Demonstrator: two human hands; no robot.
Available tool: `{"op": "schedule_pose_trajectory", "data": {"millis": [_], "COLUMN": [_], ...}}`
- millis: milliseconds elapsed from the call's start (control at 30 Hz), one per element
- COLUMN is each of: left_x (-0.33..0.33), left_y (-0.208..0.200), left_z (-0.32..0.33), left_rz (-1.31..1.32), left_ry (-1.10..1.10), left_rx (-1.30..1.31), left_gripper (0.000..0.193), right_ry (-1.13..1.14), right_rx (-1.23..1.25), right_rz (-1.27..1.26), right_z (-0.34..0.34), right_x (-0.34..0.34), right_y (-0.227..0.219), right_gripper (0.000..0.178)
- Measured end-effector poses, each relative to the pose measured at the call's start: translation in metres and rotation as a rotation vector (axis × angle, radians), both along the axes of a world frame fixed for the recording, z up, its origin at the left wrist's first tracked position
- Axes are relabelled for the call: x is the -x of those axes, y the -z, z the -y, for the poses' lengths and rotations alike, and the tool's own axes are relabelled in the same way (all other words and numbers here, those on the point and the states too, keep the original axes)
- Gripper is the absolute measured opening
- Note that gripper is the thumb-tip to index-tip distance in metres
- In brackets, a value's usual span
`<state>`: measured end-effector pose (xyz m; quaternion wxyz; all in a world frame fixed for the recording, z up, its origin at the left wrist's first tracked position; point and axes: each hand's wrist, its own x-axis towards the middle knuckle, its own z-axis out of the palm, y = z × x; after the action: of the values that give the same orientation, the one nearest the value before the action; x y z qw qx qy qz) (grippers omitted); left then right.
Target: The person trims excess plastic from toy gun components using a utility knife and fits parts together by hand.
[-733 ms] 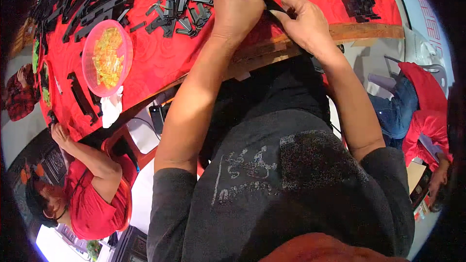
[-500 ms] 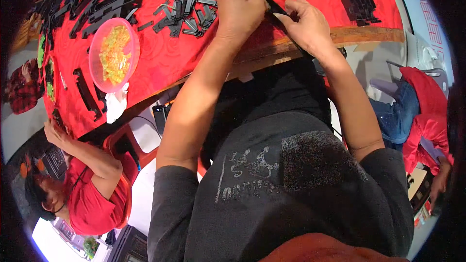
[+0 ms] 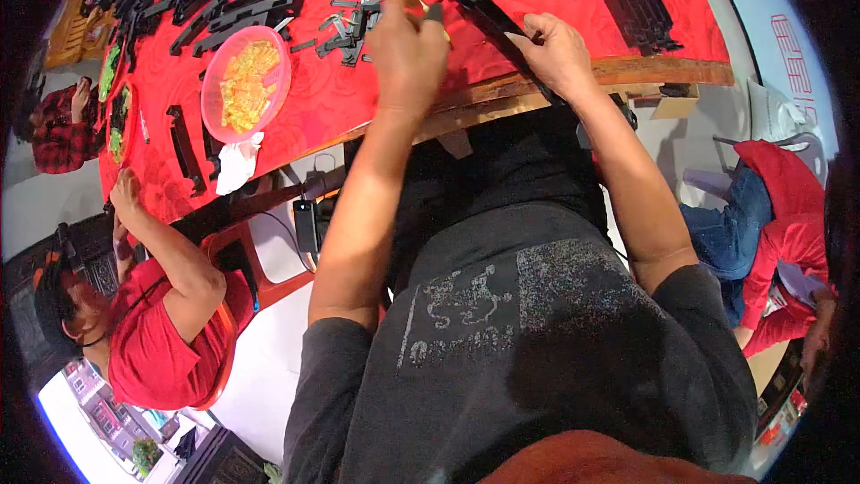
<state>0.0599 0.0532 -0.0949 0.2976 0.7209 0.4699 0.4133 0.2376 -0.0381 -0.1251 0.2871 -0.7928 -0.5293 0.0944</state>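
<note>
Work at the red cloth (image 3: 313, 116), partway through. The right hand (image 3: 557, 52) has its thumb and fingers closed on a long black strip (image 3: 498, 29), which lies slantwise near the table's front edge; its near end reaches past the edge, and its far end points up towards the other black pieces. The left hand (image 3: 408, 58) is off the strip, blurred, its fingers curled beside a pile of small dark parts (image 3: 356, 29); from where I stand I cannot tell whether they grip anything. A dark cover shows at its thumb.

What is done: one strip is in hand, and I judge its handling unfinished, though whether any part sits on it cannot be made out. At right, a row of strips (image 3: 627, 4) lies neatly side by side, perhaps finished, perhaps only sorted. What is left: the small parts, a jumbled heap (image 3: 246, 18) at upper left, and yellow bits (image 3: 249, 81) in the pink basket (image 3: 211, 108), by my reckoning a good share of the work.
</note>
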Motion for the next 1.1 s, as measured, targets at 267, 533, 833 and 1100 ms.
{"op": "schedule_pose_trajectory", "data": {"millis": [267, 533, 833, 1100], "left_x": [-0.041, -0.046, -0.031, 0.006], "left_y": [0.005, 0.003, -0.017, -0.116], "left_z": [0.036, 0.032, 0.021, 0.005], "left_rz": [0.118, 0.216, 0.416, -0.266], "left_ry": [0.128, 0.144, 0.104, 0.678], "left_rx": [0.244, 0.262, 0.045, -0.605], "left_gripper": [0.038, 0.026, 0.026, 0.018], "right_ry": [0.01, 0.01, -0.029, -0.112], "right_rx": [-0.193, -0.264, -0.197, -0.149], "right_rz": [-0.177, -0.26, -0.778, -0.715], "right_z": [0.011, 0.023, 0.046, 0.06], "right_x": [0.017, 0.024, 0.031, 0.018], "right_y": [-0.018, -0.03, -0.055, -0.075], "right_gripper": [0.028, 0.018, 0.009, 0.01]}}
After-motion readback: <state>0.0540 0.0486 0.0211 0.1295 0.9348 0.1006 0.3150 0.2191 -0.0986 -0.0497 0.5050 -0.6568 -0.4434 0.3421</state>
